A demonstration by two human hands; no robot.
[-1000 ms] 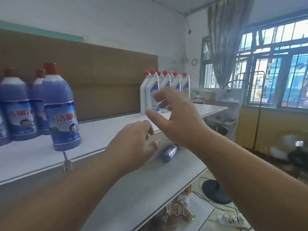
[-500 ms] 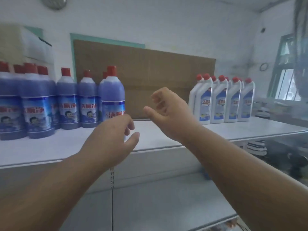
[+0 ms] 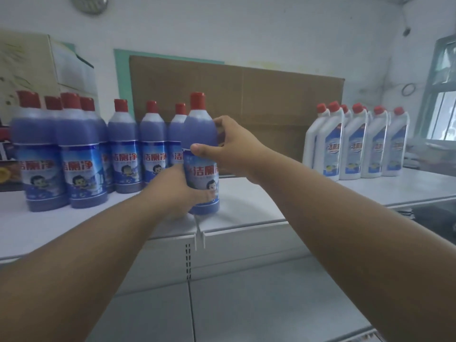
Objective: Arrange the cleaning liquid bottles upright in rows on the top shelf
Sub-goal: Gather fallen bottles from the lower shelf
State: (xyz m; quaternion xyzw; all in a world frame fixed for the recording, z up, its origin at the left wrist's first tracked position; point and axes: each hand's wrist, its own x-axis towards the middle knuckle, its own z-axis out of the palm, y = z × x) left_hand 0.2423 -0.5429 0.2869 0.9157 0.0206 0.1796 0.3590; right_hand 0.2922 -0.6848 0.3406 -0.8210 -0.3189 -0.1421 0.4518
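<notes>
The left hand [image 3: 172,191] wraps the lower body of a blue toilet-cleaner bottle [image 3: 201,154] standing upright near the front edge of the top shelf [image 3: 246,208]; the right hand [image 3: 232,149] pinches its shoulder, thumb in front and fingers curled behind. Sliding it back carelessly could knock the row of blue bottles [image 3: 123,149] just behind, toppling them. The white bottles [image 3: 355,144] stand well apart against the cardboard sheet [image 3: 259,99].

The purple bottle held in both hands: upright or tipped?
Upright. The purple bottle has its red cap on top and its base on the top shelf.
</notes>
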